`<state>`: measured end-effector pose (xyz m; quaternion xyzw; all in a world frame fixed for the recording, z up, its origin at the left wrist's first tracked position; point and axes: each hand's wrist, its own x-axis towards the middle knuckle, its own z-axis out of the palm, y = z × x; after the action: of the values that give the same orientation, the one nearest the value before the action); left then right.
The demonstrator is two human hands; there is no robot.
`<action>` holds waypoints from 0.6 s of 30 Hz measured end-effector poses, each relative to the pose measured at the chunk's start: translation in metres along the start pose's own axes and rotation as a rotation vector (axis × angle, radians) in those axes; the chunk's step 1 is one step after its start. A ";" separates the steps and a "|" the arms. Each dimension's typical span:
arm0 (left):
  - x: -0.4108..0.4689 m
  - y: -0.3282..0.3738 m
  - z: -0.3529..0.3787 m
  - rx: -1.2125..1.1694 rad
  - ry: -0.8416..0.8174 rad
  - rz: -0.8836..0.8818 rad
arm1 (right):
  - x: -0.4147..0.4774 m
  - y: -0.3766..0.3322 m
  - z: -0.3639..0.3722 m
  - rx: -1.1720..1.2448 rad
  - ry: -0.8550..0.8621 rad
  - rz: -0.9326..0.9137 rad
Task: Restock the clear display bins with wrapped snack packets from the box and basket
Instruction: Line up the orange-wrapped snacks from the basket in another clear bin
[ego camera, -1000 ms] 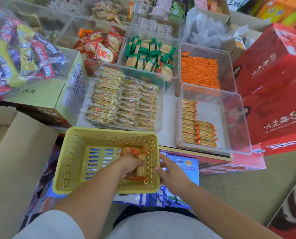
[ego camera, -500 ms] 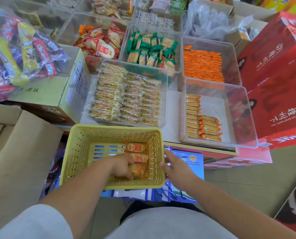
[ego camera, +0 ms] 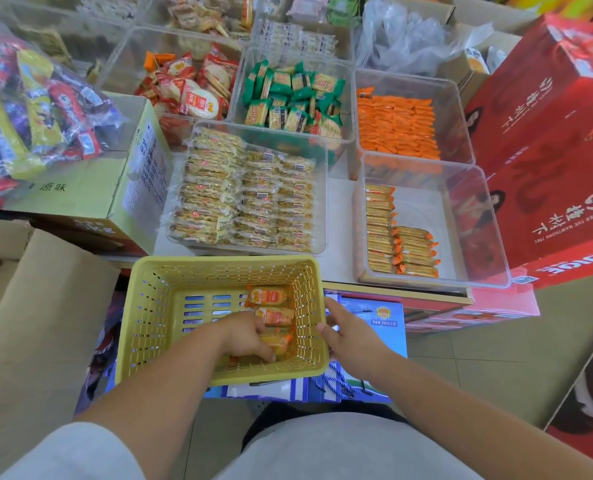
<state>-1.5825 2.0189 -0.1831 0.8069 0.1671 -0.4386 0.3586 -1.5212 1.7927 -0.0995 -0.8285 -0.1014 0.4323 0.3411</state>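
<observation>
Yellow plastic basket (ego camera: 156, 317): the landmark, standing directly in front of the person.
Change: a second ago the orange-wrapped snack packets (ego camera: 269, 296) were one bunch under the left hand. Now two lie flat in a line just beyond it, by the basket's right wall.
Meaning: probably sorting for a cleaner grab. Nothing has left the basket, so this load is not yet moved.
Left hand (ego camera: 250, 336): inside the basket, fingers curled down over a packet.
Right hand (ego camera: 348, 332): fingers straight against the outside of the basket's right wall, holding nothing.
Count, packets: two free, and at least one under the hand.
Count, bins: five clear plastic bins are plain beyond the basket. The ones farther back are too blurred to count.
Likely target: the half-filled clear bin (ego camera: 423, 209) beyond and right of the basket, holding two columns of matching packets.
</observation>
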 end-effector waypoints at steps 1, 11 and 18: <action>0.000 -0.001 0.001 -0.022 -0.003 -0.002 | -0.001 -0.001 0.000 0.004 0.000 -0.003; -0.007 0.002 -0.005 -0.119 -0.102 -0.030 | -0.006 -0.007 -0.005 -0.029 -0.004 -0.011; -0.044 0.016 -0.022 -0.184 0.054 0.010 | -0.005 -0.002 -0.018 -0.079 -0.082 -0.042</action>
<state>-1.5841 2.0258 -0.1320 0.7830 0.2121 -0.3976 0.4287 -1.5092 1.7836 -0.0878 -0.8206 -0.1497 0.4543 0.3126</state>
